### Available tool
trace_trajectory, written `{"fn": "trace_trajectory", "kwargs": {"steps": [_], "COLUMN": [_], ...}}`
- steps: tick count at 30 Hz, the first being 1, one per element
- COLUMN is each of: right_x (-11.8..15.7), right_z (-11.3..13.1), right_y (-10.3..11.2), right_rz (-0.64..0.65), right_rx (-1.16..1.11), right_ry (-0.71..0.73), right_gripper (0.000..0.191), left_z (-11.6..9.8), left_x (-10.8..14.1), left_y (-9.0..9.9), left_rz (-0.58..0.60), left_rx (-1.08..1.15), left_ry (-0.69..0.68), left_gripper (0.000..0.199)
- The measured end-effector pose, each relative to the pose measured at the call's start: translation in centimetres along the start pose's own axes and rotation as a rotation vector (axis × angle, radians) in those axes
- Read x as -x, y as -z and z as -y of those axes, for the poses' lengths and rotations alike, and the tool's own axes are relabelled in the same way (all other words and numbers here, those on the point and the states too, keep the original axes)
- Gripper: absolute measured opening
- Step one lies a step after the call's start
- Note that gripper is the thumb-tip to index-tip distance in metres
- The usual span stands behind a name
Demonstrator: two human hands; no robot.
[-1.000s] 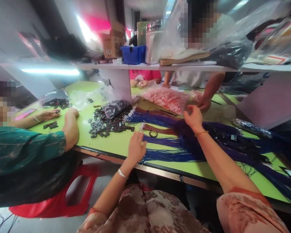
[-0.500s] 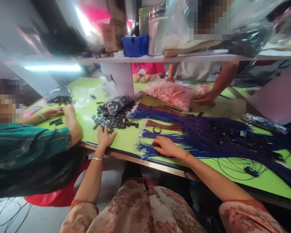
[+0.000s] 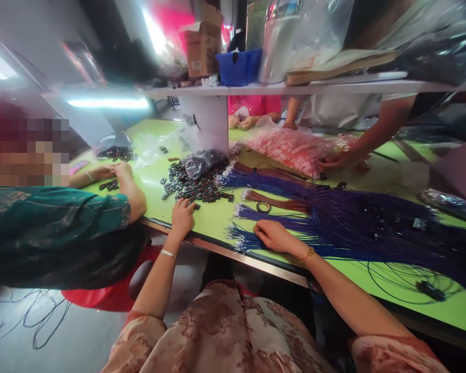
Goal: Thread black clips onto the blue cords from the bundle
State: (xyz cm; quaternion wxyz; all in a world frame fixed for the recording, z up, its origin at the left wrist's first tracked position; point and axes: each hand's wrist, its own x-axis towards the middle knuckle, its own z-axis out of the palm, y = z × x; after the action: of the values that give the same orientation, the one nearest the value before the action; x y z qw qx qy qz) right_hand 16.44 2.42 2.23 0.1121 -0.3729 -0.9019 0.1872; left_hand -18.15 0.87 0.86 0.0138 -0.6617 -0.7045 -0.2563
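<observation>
My left hand (image 3: 183,218) lies at the near edge of a pile of small black connectors (image 3: 198,187), its fingers bent and close together over the nearest pieces. What its fingertips touch is too small to tell. My right hand (image 3: 274,235), fingers curled, rests on a bundle of blue wires (image 3: 252,239) with silvery ends; what is under the fingers is hidden. Above it on the green table (image 3: 213,223) lie another blue bundle (image 3: 279,217), a brown bundle (image 3: 272,201) and a black ring of tape (image 3: 263,207).
At the left, a person in a green sleeve (image 3: 62,207) handles small black parts. A bag of pink pieces (image 3: 291,147) is near another person's arm (image 3: 384,132). A shelf (image 3: 272,90) with a blue bin (image 3: 238,68) crosses above the table. Loose cables (image 3: 431,290) lie at right.
The whole view has shifted, with things appearing farther right. My left hand's fingers have drawn together; the thumb no longer sticks out. My right hand stays on the blue wires.
</observation>
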Motion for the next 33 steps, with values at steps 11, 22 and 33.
{"fn": "trace_trajectory", "kwargs": {"steps": [11, 22, 33], "right_x": [0.3, -3.9, -3.2], "right_z": [0.6, 4.7, 4.6], "right_y": [-0.1, 1.2, 0.3], "right_rz": [-0.177, -0.227, -0.334], "right_rx": [-0.003, -0.533, -0.682], "right_ry": [0.076, 0.059, -0.068], "right_gripper": [0.009, 0.007, 0.011], "left_z": [-1.9, -5.4, -11.3], "left_x": [-0.6, 0.6, 2.6], "left_y": [0.0, 1.7, 0.7], "left_rz": [0.094, 0.060, 0.324], "left_rx": [-0.083, 1.233, 1.660], "left_ry": [-0.074, 0.358, 0.593], "left_gripper": [0.017, 0.040, 0.029]}}
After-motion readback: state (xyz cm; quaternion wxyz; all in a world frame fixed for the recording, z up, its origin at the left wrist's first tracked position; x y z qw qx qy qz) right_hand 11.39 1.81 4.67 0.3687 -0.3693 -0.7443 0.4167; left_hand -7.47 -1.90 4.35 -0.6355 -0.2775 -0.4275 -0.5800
